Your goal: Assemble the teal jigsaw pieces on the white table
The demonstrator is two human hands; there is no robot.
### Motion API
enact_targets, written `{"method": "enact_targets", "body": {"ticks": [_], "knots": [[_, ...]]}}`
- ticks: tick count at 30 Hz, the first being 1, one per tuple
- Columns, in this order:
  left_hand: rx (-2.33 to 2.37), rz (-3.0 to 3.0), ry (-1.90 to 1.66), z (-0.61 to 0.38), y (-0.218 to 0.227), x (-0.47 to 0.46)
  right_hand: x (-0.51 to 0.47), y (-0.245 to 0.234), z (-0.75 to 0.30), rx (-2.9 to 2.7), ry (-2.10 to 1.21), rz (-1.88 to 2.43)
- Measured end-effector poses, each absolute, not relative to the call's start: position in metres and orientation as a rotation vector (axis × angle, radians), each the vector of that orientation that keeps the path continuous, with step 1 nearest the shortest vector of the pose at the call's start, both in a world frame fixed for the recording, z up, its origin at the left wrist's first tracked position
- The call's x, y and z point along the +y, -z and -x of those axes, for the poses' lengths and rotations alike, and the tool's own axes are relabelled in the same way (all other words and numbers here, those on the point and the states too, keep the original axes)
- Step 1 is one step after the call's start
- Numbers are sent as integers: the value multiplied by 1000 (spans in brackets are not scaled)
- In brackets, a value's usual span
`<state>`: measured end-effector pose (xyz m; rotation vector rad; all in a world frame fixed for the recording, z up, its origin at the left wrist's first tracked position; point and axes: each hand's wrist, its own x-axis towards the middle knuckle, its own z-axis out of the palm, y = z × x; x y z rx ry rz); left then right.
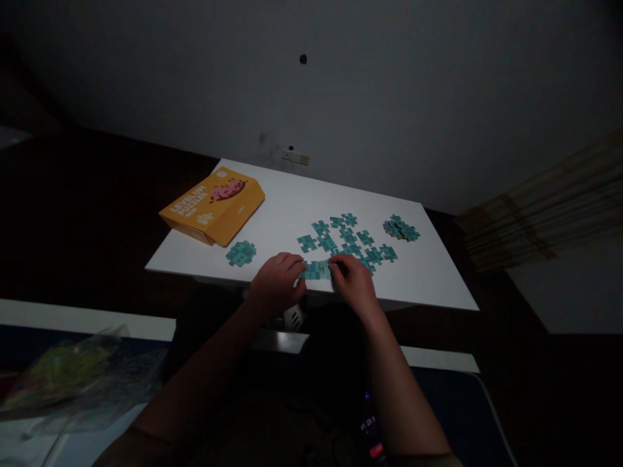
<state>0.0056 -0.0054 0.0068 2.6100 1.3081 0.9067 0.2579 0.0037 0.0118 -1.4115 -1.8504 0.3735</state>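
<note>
Near the front edge of the white table, my left hand (279,280) pinches the left end of a short strip of teal jigsaw puzzle pieces (312,270). At the strip's right end, my right hand (354,279) has its thumb and fingers closed on a pale teal puzzle piece (324,269), which lies against the others. Whether the two are fully locked together I cannot tell. Just beyond my hands, several loose teal puzzle pieces (348,235) lie spread face to the table, some overlapping or partly hidden by my right hand.
A yellow puzzle box (214,204) lies at the table's left. One small pile of pieces (241,253) sits before it, another pile (402,228) at the right. The white table (428,279) meets a wall behind. A clear plastic bag (82,370) lies at lower left.
</note>
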Motion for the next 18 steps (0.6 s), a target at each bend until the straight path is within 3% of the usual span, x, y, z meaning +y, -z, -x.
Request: {"method": "enact_targets", "body": {"ticks": [18], "knots": [[1321, -2589, -888, -6, -7, -6, -5, -7, -251, -2067, -160, 1419]]}}
